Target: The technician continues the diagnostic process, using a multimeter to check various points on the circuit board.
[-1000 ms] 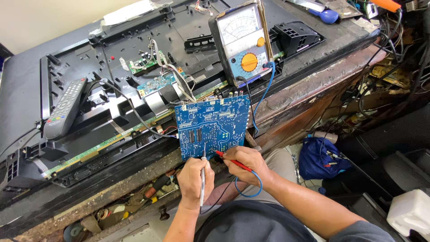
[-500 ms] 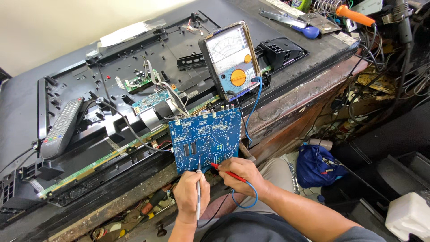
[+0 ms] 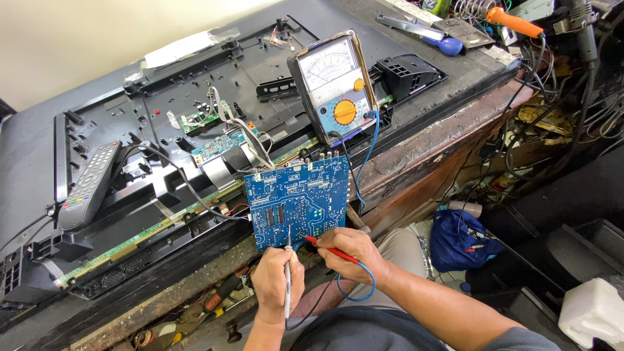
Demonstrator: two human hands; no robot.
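A blue circuit board (image 3: 296,198) leans against the edge of an opened flat-screen panel (image 3: 195,130). My left hand (image 3: 276,283) grips a slim black test probe (image 3: 288,266) whose tip touches the board's lower edge. My right hand (image 3: 348,250) holds a red test probe (image 3: 328,248) pointed at the same lower edge, just right of the black one. Behind the board stands an analog multimeter (image 3: 335,84) with an orange dial, and a blue lead (image 3: 367,156) runs from it down toward my right hand.
A grey remote control (image 3: 88,185) lies on the panel at left. A soldering iron with an orange handle (image 3: 513,23) and a blue-handled tool (image 3: 445,44) sit at the back right. A blue bag (image 3: 458,237) and tangled wires lie below the bench; a white container (image 3: 591,312) stands at bottom right.
The view has shifted slightly, so everything sits lower in the frame. Both hands keep their probes at the board's lower edge, with the tips a little closer together.
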